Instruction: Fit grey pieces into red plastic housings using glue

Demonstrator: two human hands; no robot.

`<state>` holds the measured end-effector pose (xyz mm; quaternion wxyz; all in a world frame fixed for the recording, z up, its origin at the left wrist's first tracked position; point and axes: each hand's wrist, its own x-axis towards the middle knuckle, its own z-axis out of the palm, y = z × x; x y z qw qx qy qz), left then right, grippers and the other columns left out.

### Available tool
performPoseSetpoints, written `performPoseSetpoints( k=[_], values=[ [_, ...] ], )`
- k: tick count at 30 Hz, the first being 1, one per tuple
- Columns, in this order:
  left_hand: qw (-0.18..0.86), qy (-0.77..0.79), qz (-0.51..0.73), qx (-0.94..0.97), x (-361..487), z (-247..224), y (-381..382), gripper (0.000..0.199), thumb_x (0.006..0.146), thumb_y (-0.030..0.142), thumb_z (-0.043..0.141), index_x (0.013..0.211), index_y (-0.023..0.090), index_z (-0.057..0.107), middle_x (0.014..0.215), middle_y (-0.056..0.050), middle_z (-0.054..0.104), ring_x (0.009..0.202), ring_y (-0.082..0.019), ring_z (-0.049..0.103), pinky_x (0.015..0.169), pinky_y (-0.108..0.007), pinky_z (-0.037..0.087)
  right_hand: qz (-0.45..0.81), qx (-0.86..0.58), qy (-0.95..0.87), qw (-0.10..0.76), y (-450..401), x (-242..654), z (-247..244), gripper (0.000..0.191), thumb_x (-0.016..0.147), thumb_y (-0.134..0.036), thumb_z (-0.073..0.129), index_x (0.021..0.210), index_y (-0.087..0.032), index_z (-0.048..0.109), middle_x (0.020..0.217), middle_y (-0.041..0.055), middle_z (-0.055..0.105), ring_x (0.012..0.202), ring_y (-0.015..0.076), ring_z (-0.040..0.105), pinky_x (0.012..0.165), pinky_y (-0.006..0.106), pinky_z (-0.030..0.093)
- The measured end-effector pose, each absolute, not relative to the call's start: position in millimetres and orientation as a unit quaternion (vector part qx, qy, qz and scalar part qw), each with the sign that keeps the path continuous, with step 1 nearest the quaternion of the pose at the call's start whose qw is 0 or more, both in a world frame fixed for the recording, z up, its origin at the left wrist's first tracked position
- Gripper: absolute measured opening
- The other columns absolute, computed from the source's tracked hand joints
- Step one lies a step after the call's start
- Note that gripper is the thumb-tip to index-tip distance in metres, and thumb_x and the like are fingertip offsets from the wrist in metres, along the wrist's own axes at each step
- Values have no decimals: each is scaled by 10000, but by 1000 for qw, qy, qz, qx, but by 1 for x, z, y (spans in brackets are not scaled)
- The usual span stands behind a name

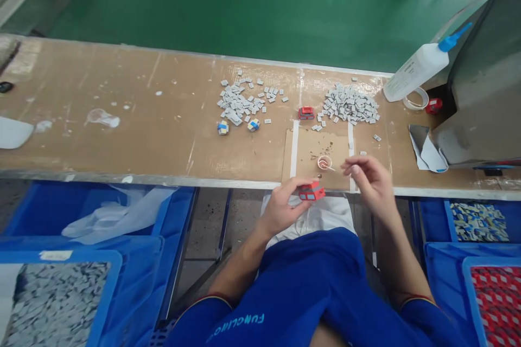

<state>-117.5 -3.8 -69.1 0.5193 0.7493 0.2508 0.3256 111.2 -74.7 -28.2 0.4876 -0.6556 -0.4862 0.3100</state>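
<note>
My left hand [283,209] grips a small red toy vehicle body [312,192] with white window markings, just off the table's near edge. My right hand [368,184] hovers over the cardboard mat [334,143], its thumb and forefinger pinched together with nothing visible between them. Nearest to those fingertips is a small white-rimmed cup [324,162] with a thin stick resting in it. Dark specks lie scattered on the mat. A second red toy vehicle [306,113] stands just beyond the mat.
Two heaps of small grey tiles [236,102] lie on the tan workbench [122,97]. Farther right stand a glue bottle with a blue nozzle [419,71], a tape roll [415,98] and a grey machine housing [484,81]. Blue crates [61,298] of parts sit below both sides.
</note>
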Motion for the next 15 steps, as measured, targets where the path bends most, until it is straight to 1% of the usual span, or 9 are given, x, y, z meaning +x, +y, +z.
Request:
performPoseSetpoints(
  k=[2, 4, 5, 7, 8, 10, 12, 15],
  values=[
    [521, 285, 326, 736, -117, -78, 1, 252, 943, 205, 700, 1192, 191, 670, 1097, -76, 786, 1000, -181, 754, 881, -287, 591, 261, -675, -557, 407, -61, 138, -22, 252, 1012, -440, 643, 1142, -234, 709, 979, 61, 743, 810, 186, 661, 736, 319, 520],
    [527, 281, 337, 728, -114, -86, 5, 228, 934, 249, 749, 1147, 187, 697, 1053, -74, 776, 961, -184, 736, 852, -288, 577, 276, -664, -612, 329, -55, 155, -22, 287, 989, -419, 688, 1208, -235, 696, 1002, 58, 730, 781, 174, 637, 701, 303, 503],
    [535, 273, 342, 723, -111, -90, 7, 229, 932, 271, 765, 1137, 186, 707, 1058, -81, 772, 969, -191, 729, 855, -294, 573, 290, -652, -628, 310, -54, 158, -25, 323, 973, -411, 718, 1244, -238, 684, 1015, 54, 723, 771, 168, 630, 692, 298, 503],
    [552, 262, 342, 714, -105, -96, 9, 255, 928, 311, 785, 1142, 188, 722, 1072, -91, 761, 982, -199, 718, 859, -304, 570, 299, -634, -643, 308, -59, 158, -35, 395, 935, -385, 778, 1286, -246, 663, 999, 38, 708, 739, 157, 615, 679, 292, 510],
    [557, 260, 340, 711, -102, -98, 10, 271, 923, 322, 793, 1150, 189, 728, 1069, -92, 752, 976, -198, 713, 851, -304, 570, 296, -629, -647, 314, -62, 154, -41, 398, 928, -360, 789, 1289, -250, 663, 973, 29, 699, 727, 153, 608, 674, 289, 512],
    [560, 257, 340, 711, -97, -100, 12, 289, 916, 328, 801, 1165, 194, 739, 1054, -86, 726, 955, -191, 701, 832, -299, 567, 283, -616, -655, 334, -66, 143, -53, 304, 958, -279, 752, 1252, -257, 681, 937, 19, 684, 725, 147, 608, 667, 281, 514],
    [554, 250, 340, 718, -92, -101, 14, 291, 913, 331, 803, 1169, 202, 749, 1030, -71, 694, 928, -180, 683, 820, -296, 565, 252, -599, -668, 363, -65, 133, -61, 211, 998, -182, 671, 1190, -264, 701, 932, 19, 677, 761, 145, 628, 678, 272, 515],
    [540, 250, 343, 727, -89, -104, 17, 301, 901, 363, 814, 1158, 215, 761, 992, -50, 652, 892, -169, 655, 798, -290, 562, 177, -574, -698, 391, -57, 123, -65, 229, 1005, -90, 612, 1124, -263, 703, 960, 30, 664, 840, 150, 652, 712, 273, 520]
  ],
)
